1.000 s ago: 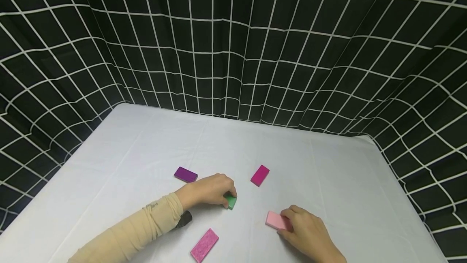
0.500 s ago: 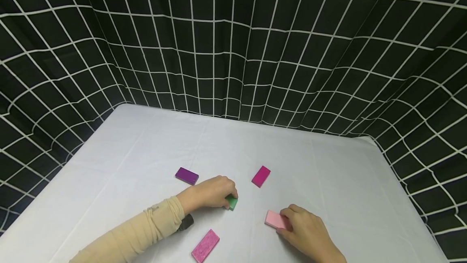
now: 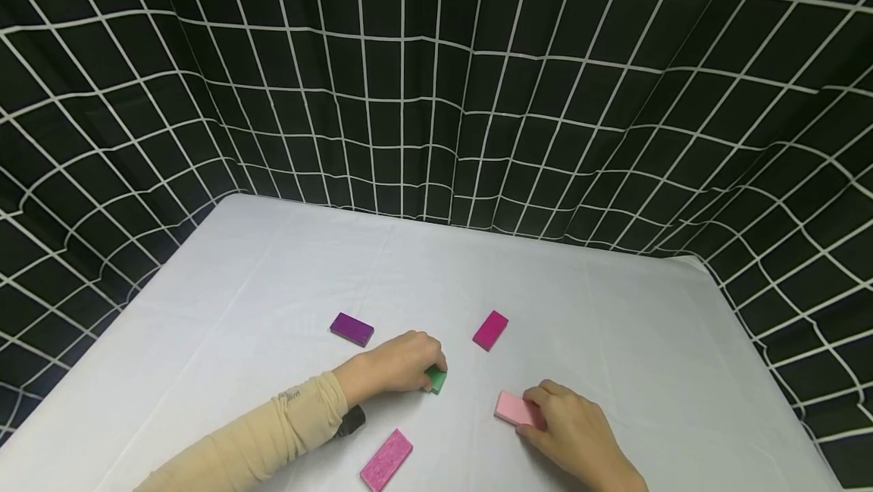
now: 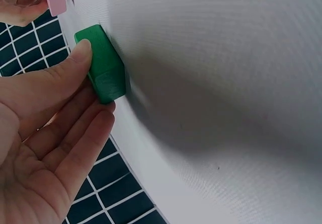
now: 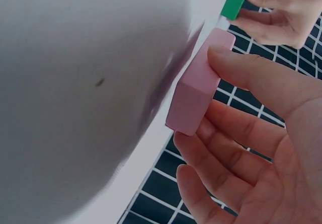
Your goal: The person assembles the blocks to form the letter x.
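My left hand [image 3: 407,363] pinches a small green block [image 3: 437,380] between thumb and fingers, near the middle of the table. In the left wrist view the thumb presses one face of the green block [image 4: 104,63], and fingertips lie behind it. To the right, a pale pink block [image 3: 518,409] is held by my right hand [image 3: 576,431]. The right wrist view shows the thumb on one side of the pale pink block [image 5: 198,85] and fingers on the other. Both blocks are at or just above the cloth; I cannot tell whether they touch it.
On the white table [image 3: 273,249] lie a purple block [image 3: 352,329], a magenta block [image 3: 490,330] and a mottled pink block [image 3: 386,460]. A black object [image 3: 352,421] is partly hidden under the left sleeve [image 3: 259,431]. Black curtains with a white grid [image 3: 423,98] surround the far sides.
The head view has shifted slightly. Relative to the loose blocks, the right hand and pale pink block have moved a little left, towards the green block. Both grips look the same.
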The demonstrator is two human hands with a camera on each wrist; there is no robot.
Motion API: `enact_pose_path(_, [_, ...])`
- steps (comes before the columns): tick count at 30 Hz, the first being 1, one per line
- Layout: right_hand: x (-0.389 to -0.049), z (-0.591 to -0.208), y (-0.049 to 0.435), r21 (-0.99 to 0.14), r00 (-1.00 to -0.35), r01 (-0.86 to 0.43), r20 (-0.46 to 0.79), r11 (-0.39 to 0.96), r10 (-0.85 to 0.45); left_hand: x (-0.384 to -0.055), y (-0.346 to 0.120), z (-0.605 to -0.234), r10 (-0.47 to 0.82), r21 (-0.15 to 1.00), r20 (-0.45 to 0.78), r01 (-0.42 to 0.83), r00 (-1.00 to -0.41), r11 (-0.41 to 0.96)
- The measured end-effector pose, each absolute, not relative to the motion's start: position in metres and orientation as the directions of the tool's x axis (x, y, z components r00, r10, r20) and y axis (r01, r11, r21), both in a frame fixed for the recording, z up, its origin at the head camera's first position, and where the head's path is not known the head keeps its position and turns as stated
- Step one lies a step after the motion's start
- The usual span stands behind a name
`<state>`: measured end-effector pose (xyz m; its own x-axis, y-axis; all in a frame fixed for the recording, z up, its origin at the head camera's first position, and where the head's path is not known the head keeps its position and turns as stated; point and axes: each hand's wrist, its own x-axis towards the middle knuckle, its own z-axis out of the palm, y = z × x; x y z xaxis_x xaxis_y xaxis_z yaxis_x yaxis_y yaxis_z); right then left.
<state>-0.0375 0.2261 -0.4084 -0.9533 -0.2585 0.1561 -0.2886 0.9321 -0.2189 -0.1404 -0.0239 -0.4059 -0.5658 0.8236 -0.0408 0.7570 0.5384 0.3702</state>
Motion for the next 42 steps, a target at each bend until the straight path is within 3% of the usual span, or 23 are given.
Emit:
enact_pose_path(14, [-0.039,-0.409,0.222,-0.222,-0.953,-0.294,0.147,0.929,-0.267,-0.144,-0.023,-0.404,0.8,0.449,-0.051,0.701,-0.598,0.553])
enact_pose_path(33, [-0.042,-0.409,0.214,-0.241,-0.95,-0.302,0.159,0.922,-0.27,-0.142,-0.013,-0.4,0.776,0.383,-0.04,0.708,-0.629,0.594])
enact_pose_path(42, [-0.044,-0.41,0.211,-0.238,-0.948,-0.308,0.158,0.921,-0.276,-0.141,-0.012,-0.404,0.788,0.345,0.009,0.741,-0.616,0.576])
